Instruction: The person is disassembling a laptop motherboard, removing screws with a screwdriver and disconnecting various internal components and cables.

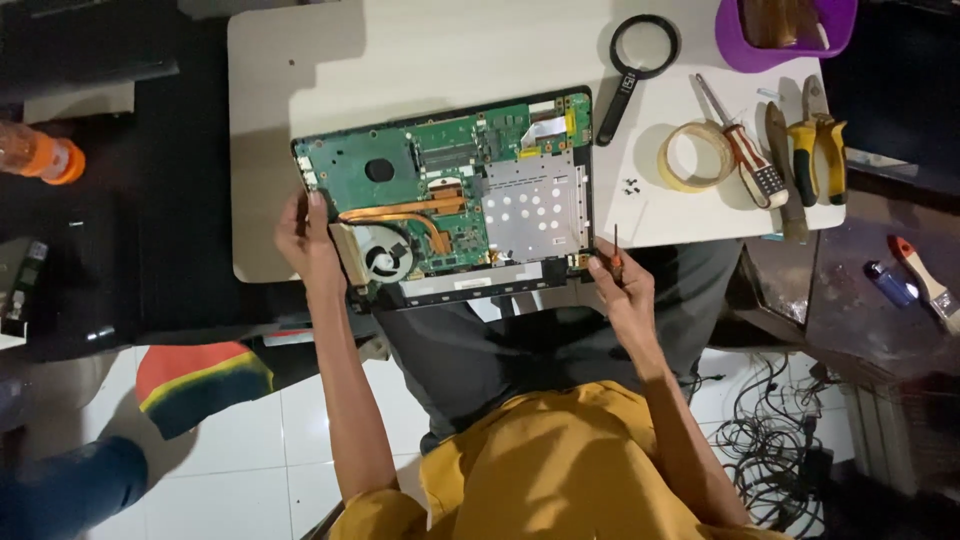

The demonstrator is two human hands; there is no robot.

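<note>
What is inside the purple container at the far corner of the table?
The purple container holds something brownish-orange, cut off by the picture's top edge. What it is, I cannot tell; the bottom is hidden.

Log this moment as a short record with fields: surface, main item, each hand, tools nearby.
surface: small white table
main item: opened laptop, green circuit board, copper heat pipe and fan exposed
left hand: left hand grips the laptop's left edge beside the fan
right hand: right hand holds a small screwdriver at the laptop's near right corner
tools nearby: magnifying glass, tape roll, large screwdriver, yellow-handled pliers, loose black screws
other: purple bowl at the table's far edge
</note>
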